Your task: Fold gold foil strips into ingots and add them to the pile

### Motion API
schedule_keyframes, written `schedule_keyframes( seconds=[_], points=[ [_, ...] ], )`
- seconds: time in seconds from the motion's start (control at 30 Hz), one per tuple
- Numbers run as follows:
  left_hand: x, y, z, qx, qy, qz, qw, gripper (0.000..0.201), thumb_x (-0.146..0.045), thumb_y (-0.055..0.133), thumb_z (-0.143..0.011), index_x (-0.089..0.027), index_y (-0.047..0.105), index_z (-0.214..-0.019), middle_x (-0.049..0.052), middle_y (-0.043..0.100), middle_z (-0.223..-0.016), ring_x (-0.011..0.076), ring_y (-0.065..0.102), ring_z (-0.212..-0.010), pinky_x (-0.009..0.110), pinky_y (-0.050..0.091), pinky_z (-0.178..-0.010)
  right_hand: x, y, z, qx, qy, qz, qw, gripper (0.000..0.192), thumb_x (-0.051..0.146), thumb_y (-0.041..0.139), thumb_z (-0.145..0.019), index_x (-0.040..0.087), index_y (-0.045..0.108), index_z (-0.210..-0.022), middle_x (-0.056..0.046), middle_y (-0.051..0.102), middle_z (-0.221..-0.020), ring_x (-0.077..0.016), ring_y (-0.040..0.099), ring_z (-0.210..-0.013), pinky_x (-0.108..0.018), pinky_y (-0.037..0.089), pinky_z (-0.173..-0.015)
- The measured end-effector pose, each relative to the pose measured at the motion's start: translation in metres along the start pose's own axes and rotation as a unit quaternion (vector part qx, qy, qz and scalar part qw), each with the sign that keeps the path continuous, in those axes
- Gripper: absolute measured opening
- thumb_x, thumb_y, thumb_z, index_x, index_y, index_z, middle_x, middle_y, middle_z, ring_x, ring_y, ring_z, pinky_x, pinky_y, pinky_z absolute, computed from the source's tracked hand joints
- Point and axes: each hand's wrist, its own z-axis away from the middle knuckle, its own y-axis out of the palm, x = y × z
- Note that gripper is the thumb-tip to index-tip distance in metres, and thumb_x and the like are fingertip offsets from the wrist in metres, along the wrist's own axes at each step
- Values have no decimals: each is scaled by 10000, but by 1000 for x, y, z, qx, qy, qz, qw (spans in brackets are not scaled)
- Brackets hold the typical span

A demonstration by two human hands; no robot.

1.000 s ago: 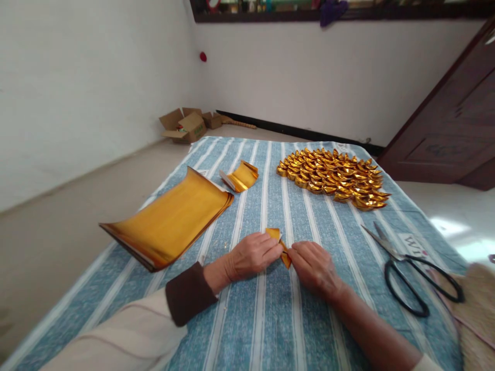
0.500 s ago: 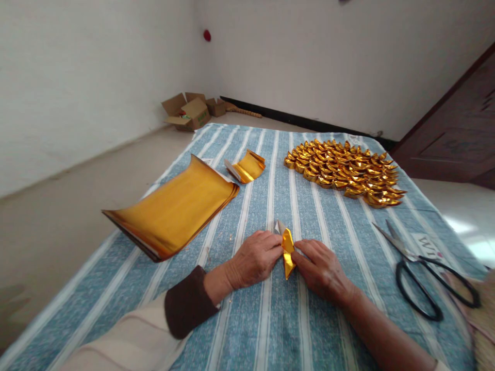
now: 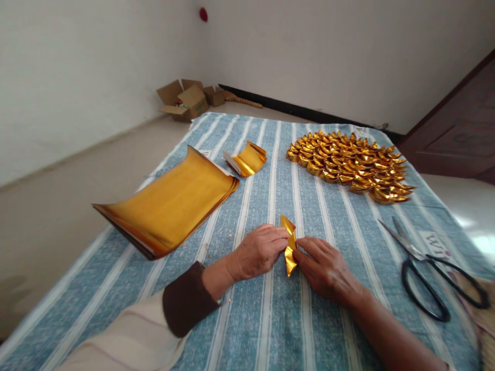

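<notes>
Label [image 3: 436, 243]: "Wi" | scissors [image 3: 416, 252] beside | left fingers [image 3: 279, 233], right fingers [image 3: 311, 247]: folded foil [image 3: 290, 264]

On the white patch [image 3: 433, 240] near the right edge of the cloth-covered worktop [image 3: 247, 324], the letters "Wi" can be read; the far patch [image 3: 359, 131] and the left patch [image 3: 204, 153] are too small for reading; the green print [image 3: 200, 106] on the cardboard box [image 3: 192, 97] is also not legible.
</notes>
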Motion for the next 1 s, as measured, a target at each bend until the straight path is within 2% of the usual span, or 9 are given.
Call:
schedule_keyframes(
  seconds=[0.17,0.3,0.5,0.73,1.0],
  points=[
    [1,-1,-3,31,-15,27,999,185,-189,464,-985,-147,645,-987,91,710,-1084,208,643,-1075,397,505,-935,-1,-2,0,-16,2,-10,1000,225,133,442,-977,133,665,-999,-125,665,-984,-223,609,-923,-360,535,-790],
    [-1,-2,-5,34,-38,36,998,131,-218,537,-961,-158,648,-993,71,709,-1080,208,643,-1059,404,489,-940,-2,-1,2,-17,11,-25,999,223,132,462,-966,163,681,-941,-119,670,-1024,-220,621,-955,-364,539,-808],
    [-4,-1,-6,42,-57,36,997,95,-206,592,-928,-160,642,-994,68,702,-1091,210,640,-1043,412,473,-953,-3,1,4,-17,16,-31,999,191,182,504,-969,200,692,-996,-94,675,-1054,-209,635,-988,-375,541,-857],
    [-4,-2,-7,52,-82,57,994,71,-199,617,-910,-167,634,-971,61,696,-1088,218,633,-1058,405,464,-938,-2,2,2,-18,16,-28,999,189,205,516,-975,190,704,-970,-105,673,-1033,-211,637,-974,-368,537,-843],
    [-1,-2,-7,37,-90,77,992,51,-193,652,-881,-173,641,-925,52,702,-1076,215,641,-1026,393,461,-912,2,10,2,-66,96,-71,991,174,233,543,-961,203,714,-942,-98,672,-1091,-221,632,-994,-386,539,-829]
  ],
)
